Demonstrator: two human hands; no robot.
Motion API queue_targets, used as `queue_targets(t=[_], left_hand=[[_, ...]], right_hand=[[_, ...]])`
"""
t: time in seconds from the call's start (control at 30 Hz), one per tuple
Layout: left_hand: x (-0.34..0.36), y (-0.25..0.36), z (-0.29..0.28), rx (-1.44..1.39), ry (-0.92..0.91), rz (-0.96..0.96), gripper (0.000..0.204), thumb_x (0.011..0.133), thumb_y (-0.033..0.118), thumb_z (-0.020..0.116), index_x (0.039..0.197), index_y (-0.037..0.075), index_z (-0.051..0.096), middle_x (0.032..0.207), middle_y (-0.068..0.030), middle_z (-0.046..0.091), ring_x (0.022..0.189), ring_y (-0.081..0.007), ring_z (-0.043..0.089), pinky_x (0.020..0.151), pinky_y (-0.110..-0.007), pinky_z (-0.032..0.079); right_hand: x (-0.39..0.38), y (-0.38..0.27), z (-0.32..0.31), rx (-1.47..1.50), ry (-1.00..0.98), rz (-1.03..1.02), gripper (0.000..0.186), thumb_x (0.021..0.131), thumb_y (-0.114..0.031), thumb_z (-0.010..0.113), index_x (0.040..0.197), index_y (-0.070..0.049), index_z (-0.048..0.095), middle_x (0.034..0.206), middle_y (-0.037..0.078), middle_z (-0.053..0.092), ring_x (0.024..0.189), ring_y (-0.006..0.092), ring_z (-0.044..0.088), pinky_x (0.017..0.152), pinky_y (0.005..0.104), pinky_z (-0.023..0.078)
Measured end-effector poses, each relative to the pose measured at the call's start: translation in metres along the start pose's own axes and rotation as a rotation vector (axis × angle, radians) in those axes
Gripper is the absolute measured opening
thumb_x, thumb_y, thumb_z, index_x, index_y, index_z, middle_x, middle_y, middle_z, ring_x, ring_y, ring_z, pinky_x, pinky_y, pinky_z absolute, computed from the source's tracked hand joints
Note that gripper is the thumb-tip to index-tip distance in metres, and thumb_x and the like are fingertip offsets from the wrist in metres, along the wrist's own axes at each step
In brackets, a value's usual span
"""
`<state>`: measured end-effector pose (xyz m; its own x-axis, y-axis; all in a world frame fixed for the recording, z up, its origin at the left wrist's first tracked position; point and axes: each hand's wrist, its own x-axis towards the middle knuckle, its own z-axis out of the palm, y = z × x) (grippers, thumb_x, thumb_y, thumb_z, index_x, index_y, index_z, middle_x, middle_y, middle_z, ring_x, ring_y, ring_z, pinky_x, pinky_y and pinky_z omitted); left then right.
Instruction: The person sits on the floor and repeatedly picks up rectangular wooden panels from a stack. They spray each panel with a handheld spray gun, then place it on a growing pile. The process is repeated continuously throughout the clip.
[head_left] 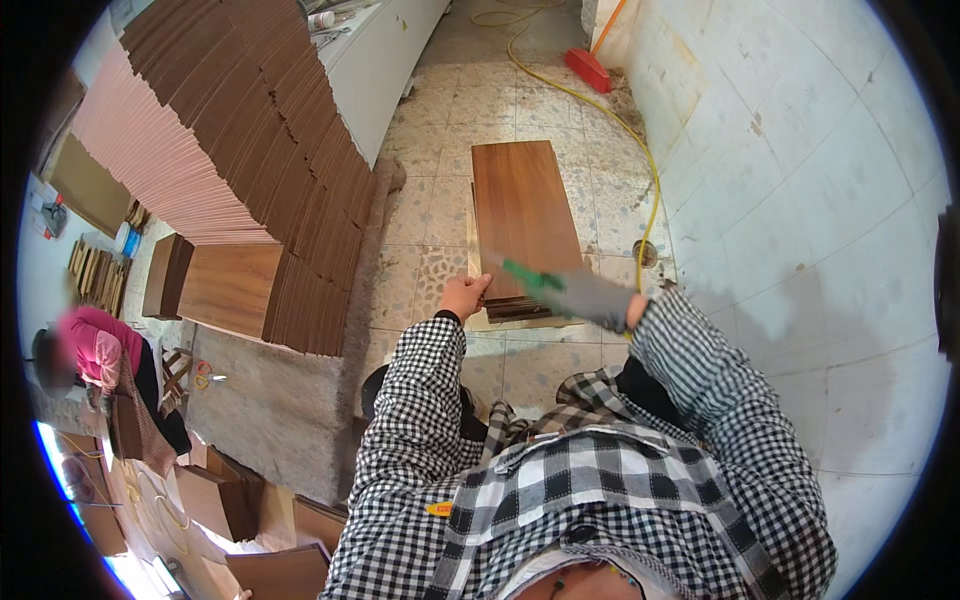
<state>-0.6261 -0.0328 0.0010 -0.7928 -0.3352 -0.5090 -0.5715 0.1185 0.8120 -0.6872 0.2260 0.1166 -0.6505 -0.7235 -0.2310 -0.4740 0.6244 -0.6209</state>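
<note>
A small stack of brown wood-grain boards (528, 205) lies on the tiled floor in front of me, over a paler piece at its left and near edges. My left hand (465, 297), bare, pinches the stack's near left corner between thumb and fingers. Over the near part of the top board, my right hand (598, 300) in a grey glove is closed around a green-handled tool (530, 276). Motion smears the tool, and its pale tip points left; I cannot make out its exact kind. Both forearms are in black-and-white checked sleeves.
Tall stacks of boards (265, 130) stand on a raised concrete ledge (275, 410) at left. A yellow hose (648, 165) runs along the right wall, past a floor drain (645, 252) and a red broom (587, 70). Another person (115, 375) bends over boards at far left.
</note>
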Motion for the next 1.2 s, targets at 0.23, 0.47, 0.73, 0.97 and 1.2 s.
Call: queue_targets(t=[0.23, 0.47, 0.73, 0.97, 1.2], left_hand=[[-0.018, 0.014, 0.003, 0.011, 0.041, 0.043, 0.024, 0.101, 0.02, 0.061, 0.111, -0.002, 0.062, 0.08, -0.0062, 0.057, 0.068, -0.015, 0.052, 0.065, -0.032, 0.049], [0.0, -0.021, 0.012, 0.224, 0.147, 0.364, 0.052, 0.094, 0.022, 0.062, 0.141, 0.002, 0.053, 0.113, -0.0216, 0.069, 0.102, -0.0333, 0.065, 0.087, -0.043, 0.051], [-0.104, -0.011, -0.004, 0.078, -0.073, -0.178, 0.045, 0.101, 0.022, 0.053, 0.138, -0.002, 0.045, 0.135, -0.0211, 0.055, 0.122, -0.0282, 0.056, 0.097, -0.039, 0.049], [-0.074, -0.006, 0.018, -0.079, 0.061, 0.006, 0.057, 0.105, 0.024, 0.045, 0.154, 0.001, 0.026, 0.15, -0.0224, 0.041, 0.132, -0.0325, 0.047, 0.109, -0.041, 0.039], [-0.058, -0.003, 0.013, -0.117, 0.093, 0.056, 0.048, 0.106, 0.014, 0.039, 0.151, -0.001, 0.032, 0.149, -0.0215, 0.045, 0.135, -0.0341, 0.047, 0.11, -0.039, 0.04]], right_hand=[[0.023, 0.016, -0.027, 0.484, 0.139, 0.223, 0.07, 0.099, -0.057, 0.047, 0.132, 0.004, 0.056, 0.088, 0.01, 0.064, 0.076, 0.0189, 0.061, 0.069, 0.0368, 0.05], [0.017, 0.035, -0.002, 0.542, 0.153, 0.355, 0.066, 0.097, -0.055, 0.054, 0.119, 0.007, 0.061, 0.088, 0.011, 0.062, 0.076, 0.0203, 0.055, 0.068, 0.035, 0.045], [-0.068, 0.0, 0.009, 0.279, -0.142, 0.244, 0.072, 0.096, -0.061, 0.049, 0.123, 0.006, 0.059, 0.083, 0.012, 0.063, 0.077, 0.0227, 0.06, 0.071, 0.0357, 0.047], [0.016, 0.0, -0.014, 0.408, 0.049, 0.364, 0.082, 0.096, -0.07, 0.036, 0.131, 0.001, 0.056, 0.092, 0.017, 0.067, 0.083, 0.0259, 0.064, 0.081, 0.0425, 0.051], [-0.049, -0.012, -0.013, 0.386, -0.08, 0.259, 0.063, 0.097, -0.058, 0.053, 0.124, -0.002, 0.063, 0.087, 0.01, 0.065, 0.079, 0.0177, 0.061, 0.072, 0.0349, 0.05]])
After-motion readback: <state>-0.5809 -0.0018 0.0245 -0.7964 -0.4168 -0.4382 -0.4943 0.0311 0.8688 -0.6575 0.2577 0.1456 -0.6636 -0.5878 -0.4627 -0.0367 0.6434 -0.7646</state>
